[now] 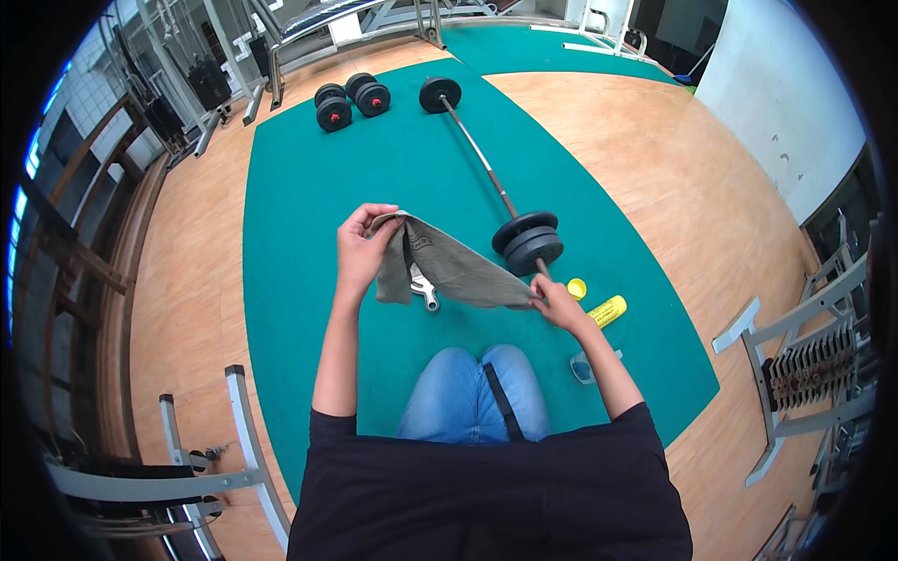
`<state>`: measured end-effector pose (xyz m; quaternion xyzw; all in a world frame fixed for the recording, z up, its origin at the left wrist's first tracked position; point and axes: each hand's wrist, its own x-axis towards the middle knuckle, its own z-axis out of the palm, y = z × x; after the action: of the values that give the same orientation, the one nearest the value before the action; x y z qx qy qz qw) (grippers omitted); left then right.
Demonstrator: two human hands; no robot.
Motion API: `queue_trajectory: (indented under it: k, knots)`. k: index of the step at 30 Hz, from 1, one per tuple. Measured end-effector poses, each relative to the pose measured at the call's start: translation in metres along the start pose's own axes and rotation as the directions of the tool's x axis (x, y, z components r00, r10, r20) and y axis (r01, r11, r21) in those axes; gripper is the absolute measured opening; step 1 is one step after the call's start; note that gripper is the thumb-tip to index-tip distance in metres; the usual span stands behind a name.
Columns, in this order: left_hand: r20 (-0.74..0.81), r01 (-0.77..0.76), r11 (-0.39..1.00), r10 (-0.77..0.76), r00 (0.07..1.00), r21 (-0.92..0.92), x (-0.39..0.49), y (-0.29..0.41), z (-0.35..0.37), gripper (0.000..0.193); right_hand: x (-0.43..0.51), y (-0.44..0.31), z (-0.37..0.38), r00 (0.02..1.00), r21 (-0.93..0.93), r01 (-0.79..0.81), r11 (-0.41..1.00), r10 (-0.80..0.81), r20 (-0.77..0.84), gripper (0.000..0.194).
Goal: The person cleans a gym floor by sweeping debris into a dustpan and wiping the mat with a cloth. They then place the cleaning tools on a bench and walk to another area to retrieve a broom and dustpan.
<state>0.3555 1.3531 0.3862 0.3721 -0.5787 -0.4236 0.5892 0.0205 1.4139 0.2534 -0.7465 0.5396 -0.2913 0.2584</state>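
Note:
Stretched between my two hands is a grey-green cloth with dark printing near its left end. My left hand pinches one upper corner between thumb and fingers. At the other end, my right hand grips the lower corner. Partly hidden behind the hanging cloth, a silver metal wrench lies on the green mat. Just beyond my right hand is the near end of a barbell loaded with black plates. A yellow cylindrical container and its round yellow cap lie beside my right wrist.
By my right forearm is a clear bluish container, partly covered. Two black dumbbells with red ends sit at the mat's far left. Gym machine frames stand at left and right. A white wall rises at right.

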Motion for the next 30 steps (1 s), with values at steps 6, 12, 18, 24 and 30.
queue_trajectory:
  k: [6,12,18,24,30]
  knots:
    - [-0.067,0.082,0.977,-0.070,0.995,0.196,-0.005,-0.010,-0.059,0.015,0.012,-0.007,-0.023,0.946,-0.004,0.030,1.000,-0.030,-0.324,0.016]
    - [-0.041,0.281,0.921,-0.281,0.959,0.271,-0.008,-0.073,-0.083,0.020,0.028,0.009,-0.042,0.953,-0.193,-0.276,0.942,0.241,-0.186,0.028]
    - [-0.034,0.239,0.949,-0.237,0.971,0.207,-0.003,-0.120,-0.085,0.016,0.057,0.017,-0.055,0.926,-0.123,-0.332,0.935,0.298,-0.234,0.025]
    - [0.005,0.095,0.914,-0.106,0.994,0.395,-0.029,-0.104,-0.084,0.014,0.039,0.023,-0.063,0.977,-0.076,-0.147,0.986,0.132,-0.165,0.022]
    - [0.086,0.215,0.824,-0.303,0.949,0.525,-0.114,-0.170,-0.096,0.011,-0.025,0.084,0.012,0.958,0.000,-0.286,0.958,0.286,0.020,0.021]
